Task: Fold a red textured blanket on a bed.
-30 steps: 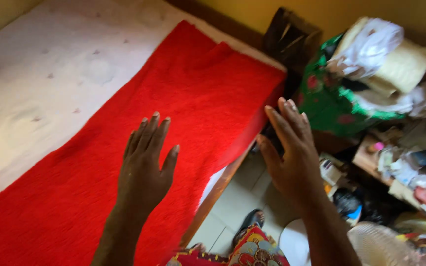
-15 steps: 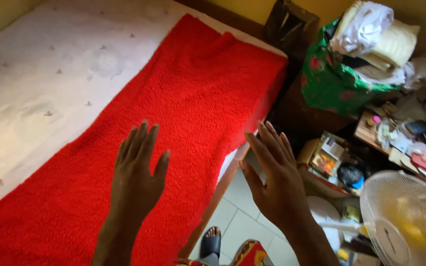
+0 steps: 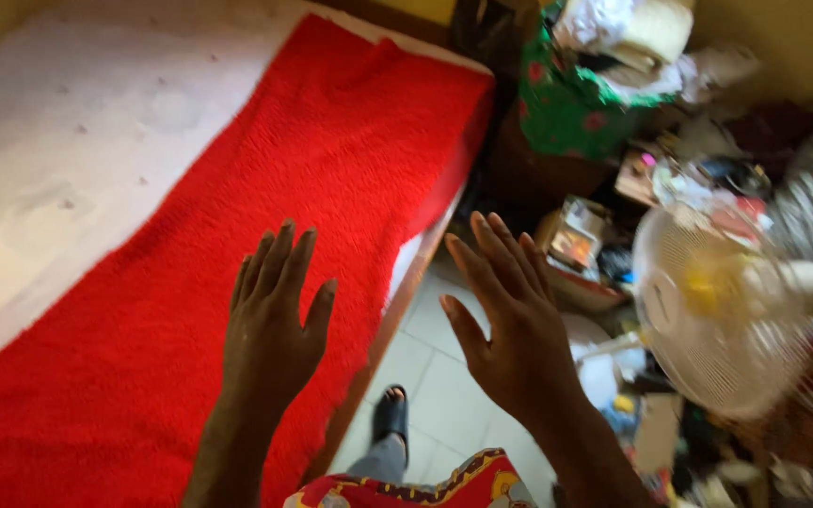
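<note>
A red fuzzy blanket point(image 3: 265, 188) lies spread along the near side of a bed, over a white mattress point(image 3: 58, 141) with small dark tufts. My left hand point(image 3: 275, 315) hovers flat above the blanket near its right edge, fingers apart, holding nothing. My right hand point(image 3: 505, 320) is raised palm-down past the bed's wooden side rail point(image 3: 392, 320), over the tiled floor, fingers spread and empty. Neither hand touches the blanket as far as I can tell.
A white standing fan point(image 3: 726, 320) is at the right, blurred. A pile of cloth on a green patterned bundle point(image 3: 581, 89) stands beyond the bed's end. Boxes and clutter point(image 3: 581, 254) crowd the floor. My sandalled foot point(image 3: 390, 414) is on pale tiles below.
Both hands have drawn back from the blanket's far end toward me. The view has swung right and down, bringing the fan into sight.
</note>
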